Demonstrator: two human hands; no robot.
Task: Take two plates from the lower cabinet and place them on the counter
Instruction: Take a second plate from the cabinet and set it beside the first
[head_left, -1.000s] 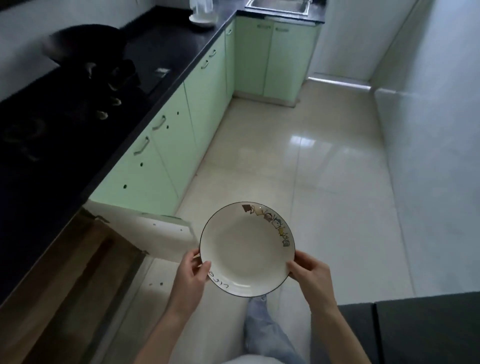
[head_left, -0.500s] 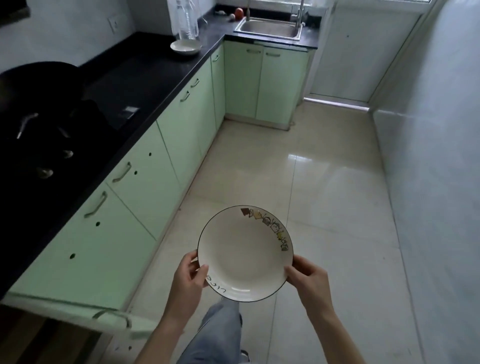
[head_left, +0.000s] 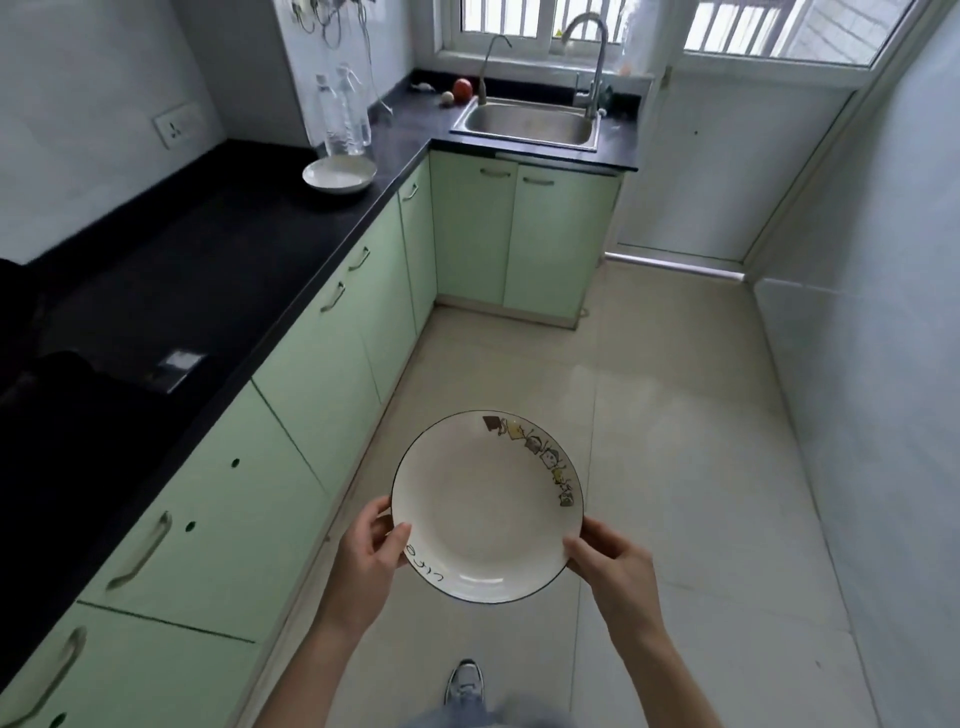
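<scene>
A white deep plate (head_left: 480, 512) with a dark rim and small cartoon figures along one edge is held level over the floor. My left hand (head_left: 371, 553) grips its left rim and my right hand (head_left: 610, 566) grips its right rim. A second white plate (head_left: 339, 174) rests on the black counter (head_left: 218, 270), far ahead near the corner. The pale green lower cabinets (head_left: 311, 374) run along my left, all doors in view closed.
Two clear water bottles (head_left: 343, 111) stand just behind the counter plate. A steel sink (head_left: 527, 122) with tall taps sits under the window, with a red fruit (head_left: 462, 89) beside it. Dark stove and pan at left edge. Tiled floor (head_left: 649, 415) stretches ahead; wall on right.
The view has lifted and moved forward along the cabinets; the open cabinet door has dropped out of sight. The plate stays held in both hands, the counter plate and sink now appear closer.
</scene>
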